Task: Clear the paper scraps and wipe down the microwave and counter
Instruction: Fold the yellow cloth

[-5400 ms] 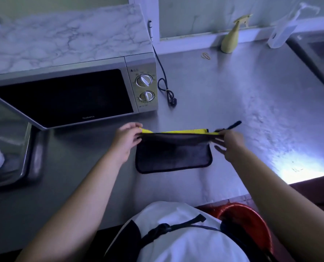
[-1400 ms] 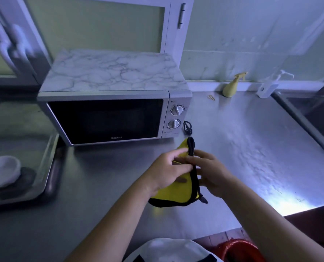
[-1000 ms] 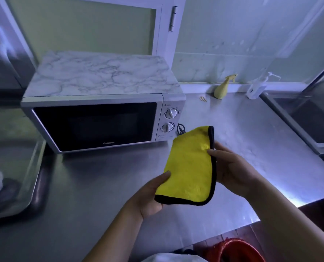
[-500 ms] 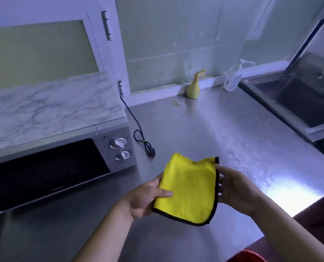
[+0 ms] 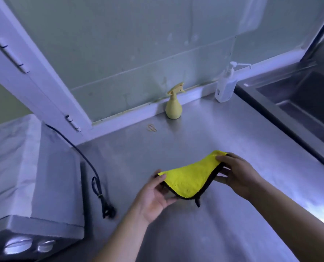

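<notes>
A folded yellow cloth point(image 5: 190, 176) with a black edge hangs in the air above the steel counter point(image 5: 204, 140). My left hand point(image 5: 153, 195) grips its near left corner. My right hand point(image 5: 236, 173) pinches its far right corner. The microwave point(image 5: 25, 176), with a marble-patterned top and two knobs, sits at the left edge of the view. A yellow spray bottle point(image 5: 173, 106) stands by the back wall. No paper scraps show.
The microwave's black power cord point(image 5: 98, 186) trails onto the counter beside it. A rubber band point(image 5: 151, 128) lies near the spray bottle. A pump dispenser point(image 5: 225, 86) stands at the back right, next to the sink point(image 5: 305, 103).
The view swung right and up, pushing the microwave to the left edge. Both hands carried the cloth further over the counter and tilted it flatter.
</notes>
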Motion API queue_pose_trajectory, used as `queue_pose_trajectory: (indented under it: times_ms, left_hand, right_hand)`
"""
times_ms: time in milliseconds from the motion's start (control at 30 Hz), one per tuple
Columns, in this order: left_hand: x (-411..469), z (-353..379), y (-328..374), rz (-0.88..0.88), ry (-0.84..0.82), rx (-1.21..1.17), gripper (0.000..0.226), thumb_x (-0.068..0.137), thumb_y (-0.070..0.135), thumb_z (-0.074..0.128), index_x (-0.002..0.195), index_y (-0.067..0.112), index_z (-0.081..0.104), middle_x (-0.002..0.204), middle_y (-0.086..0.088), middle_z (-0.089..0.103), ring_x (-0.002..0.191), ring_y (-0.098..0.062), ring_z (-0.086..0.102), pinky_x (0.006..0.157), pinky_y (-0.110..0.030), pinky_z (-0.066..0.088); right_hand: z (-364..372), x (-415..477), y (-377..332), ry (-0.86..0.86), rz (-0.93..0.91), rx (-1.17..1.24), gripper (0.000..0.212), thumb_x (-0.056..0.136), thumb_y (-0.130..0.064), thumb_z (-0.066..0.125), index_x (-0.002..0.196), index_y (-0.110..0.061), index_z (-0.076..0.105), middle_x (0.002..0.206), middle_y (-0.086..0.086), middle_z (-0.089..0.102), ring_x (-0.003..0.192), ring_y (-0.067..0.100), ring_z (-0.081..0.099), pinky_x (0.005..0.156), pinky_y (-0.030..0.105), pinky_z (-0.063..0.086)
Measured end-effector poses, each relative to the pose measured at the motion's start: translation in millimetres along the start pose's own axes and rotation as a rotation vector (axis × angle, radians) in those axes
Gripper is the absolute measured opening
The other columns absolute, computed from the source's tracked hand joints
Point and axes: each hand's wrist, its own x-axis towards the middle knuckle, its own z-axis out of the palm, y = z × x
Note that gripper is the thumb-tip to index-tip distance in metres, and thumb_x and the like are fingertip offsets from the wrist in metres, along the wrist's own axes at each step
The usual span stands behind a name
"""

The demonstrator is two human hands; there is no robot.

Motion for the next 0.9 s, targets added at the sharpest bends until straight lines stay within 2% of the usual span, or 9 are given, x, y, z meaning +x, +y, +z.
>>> queue_pose_trajectory:
  times_ms: [67, 167, 267, 433, 633, 700, 767, 833, 900]
  left_hand:
    - [29, 24, -12, 0.041, 0.005, -0.097, 0.047, 0.074, 0.004, 0.071, 0.111, 0.03, 0.056, 0.099, -0.01, 0.073, 0.082, -0.027, 0.071, 0.068, -0.047, 0.06]
    - [67, 52, -22, 0.022, 0.066, 0.011, 0.063, 0.078, 0.0, 0.071, 0.121, 0.043, 0.053, 0.097, -0.007, 0.074, 0.075, -0.023, 0.07, 0.065, -0.032, 0.057]
    - [102, 71, -15, 0.023, 0.108, 0.233, 0.051, 0.091, 0.002, 0.063, 0.124, 0.04, 0.056, 0.091, -0.004, 0.068, 0.066, -0.017, 0.063, 0.059, -0.027, 0.05]
    - [161, 120, 27, 0.199, 0.088, 0.335, 0.028, 0.091, -0.005, 0.057, 0.106, 0.018, 0.066, 0.107, -0.015, 0.062, 0.084, -0.027, 0.064, 0.084, -0.051, 0.056]
    - [242, 156, 69, 0.446, 0.078, 0.537, 0.028, 0.084, 0.006, 0.068, 0.095, 0.031, 0.073, 0.11, -0.005, 0.057, 0.085, -0.018, 0.064, 0.084, -0.041, 0.059]
    - [267, 152, 63, 0.41, 0.192, 0.703, 0.029, 0.085, 0.004, 0.068, 0.099, 0.028, 0.071, 0.098, -0.005, 0.054, 0.08, -0.021, 0.059, 0.087, -0.045, 0.058]
    - [282, 144, 51, 0.318, 0.261, 0.87, 0.038, 0.085, -0.001, 0.062, 0.113, 0.023, 0.067, 0.095, -0.007, 0.055, 0.072, -0.021, 0.056, 0.084, -0.043, 0.058]
    - [288, 136, 40, 0.291, 0.274, 0.994, 0.046, 0.084, 0.002, 0.057, 0.125, 0.023, 0.062, 0.104, -0.011, 0.06, 0.069, -0.021, 0.056, 0.073, -0.037, 0.056]
    - [289, 132, 35, 0.341, 0.272, 1.11, 0.049, 0.085, 0.01, 0.055, 0.131, 0.027, 0.059, 0.114, -0.016, 0.059, 0.07, -0.02, 0.054, 0.068, -0.031, 0.049]
  right_hand:
    - [0, 25, -13, 0.059, -0.028, 0.062, 0.01, 0.096, -0.005, 0.059, 0.105, -0.007, 0.062, 0.094, 0.014, 0.067, 0.074, 0.025, 0.072, 0.059, 0.04, 0.061]
    - [-5, 61, -27, 0.128, -0.077, 0.067, 0.01, 0.093, -0.004, 0.063, 0.103, -0.005, 0.062, 0.089, 0.014, 0.064, 0.07, 0.025, 0.071, 0.061, 0.041, 0.061]
    - [-13, 98, -42, 0.214, -0.088, -0.007, 0.011, 0.091, -0.005, 0.066, 0.102, -0.003, 0.064, 0.084, 0.014, 0.059, 0.068, 0.027, 0.068, 0.056, 0.037, 0.059]
    - [-10, 164, -88, 0.216, -0.149, 0.016, 0.004, 0.096, -0.008, 0.061, 0.094, -0.01, 0.064, 0.087, 0.012, 0.061, 0.073, 0.027, 0.067, 0.051, 0.033, 0.058]
    - [-22, 239, -132, 0.237, -0.347, 0.086, 0.005, 0.096, -0.012, 0.061, 0.093, -0.014, 0.064, 0.088, 0.008, 0.065, 0.067, 0.021, 0.073, 0.06, 0.044, 0.062]
    - [-33, 261, -120, 0.339, -0.241, -0.043, 0.003, 0.096, -0.008, 0.06, 0.098, -0.011, 0.061, 0.092, 0.013, 0.062, 0.067, 0.026, 0.07, 0.059, 0.046, 0.063]
    - [-46, 276, -100, 0.468, -0.109, -0.278, 0.021, 0.093, -0.004, 0.059, 0.113, -0.01, 0.059, 0.1, 0.019, 0.06, 0.067, 0.032, 0.064, 0.055, 0.043, 0.061]
    - [-55, 284, -80, 0.606, -0.138, -0.598, 0.041, 0.088, -0.007, 0.056, 0.128, -0.013, 0.056, 0.114, 0.021, 0.06, 0.09, 0.038, 0.064, 0.075, 0.048, 0.06]
    - [-54, 286, -65, 0.647, -0.403, -0.961, 0.05, 0.085, -0.016, 0.057, 0.135, -0.018, 0.053, 0.134, 0.017, 0.05, 0.122, 0.039, 0.047, 0.101, 0.048, 0.043]
